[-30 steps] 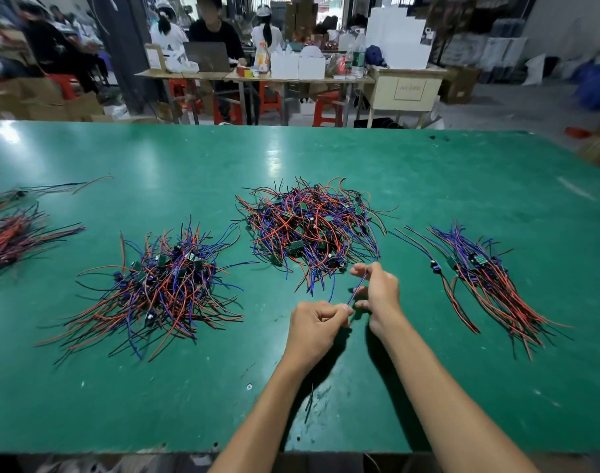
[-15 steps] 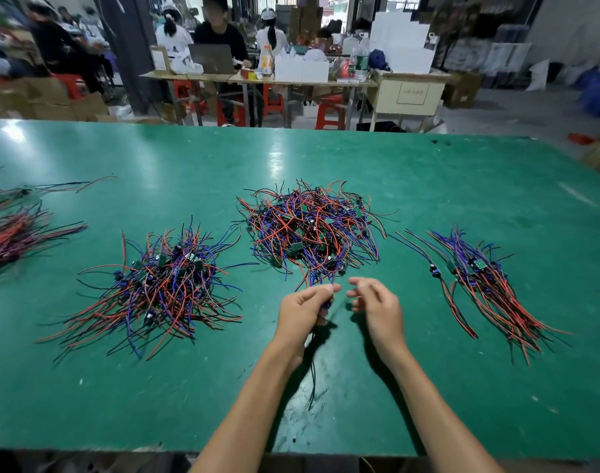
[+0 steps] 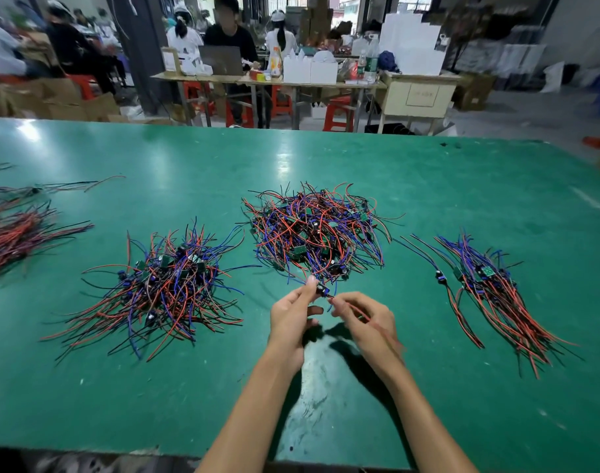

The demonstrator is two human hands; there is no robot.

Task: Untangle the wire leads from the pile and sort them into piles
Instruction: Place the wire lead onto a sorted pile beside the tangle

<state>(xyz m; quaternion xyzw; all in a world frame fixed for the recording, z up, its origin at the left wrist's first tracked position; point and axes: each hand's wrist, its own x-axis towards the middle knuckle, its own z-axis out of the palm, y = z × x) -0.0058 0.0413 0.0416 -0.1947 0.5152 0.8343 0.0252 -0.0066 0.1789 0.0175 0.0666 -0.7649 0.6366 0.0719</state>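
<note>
Wire leads, red, blue and black, many with small green boards or dark connectors, lie in several lots on the green surface [image 3: 462, 186]. Far left: a flattened red-and-black bundle [image 3: 15, 233], partly cut off by the frame edge. Left of centre: a loose splayed pile [image 3: 162, 285]. Centre: the dense tangled pile [image 3: 315, 230], apparently the source stock. Just in front of it: left hand [image 3: 291, 319], thumb and forefinger closed in a pinch on the dark connector of a single lead [image 3: 323, 290]; right hand [image 3: 367, 319], fingers [image 3: 339, 307] curled and pinching the same lead's red wire, which trails back across that hand. Right: an aligned sorted pile [image 3: 496, 295], wires roughly parallel. Step in hand, by judgement: one lead is being freed from the central tangle and straightened between both hands. Next move likely calls for drawing its wires clear of neighbouring strands without dragging them along, then laying it parallel on the right-hand pile.
</note>
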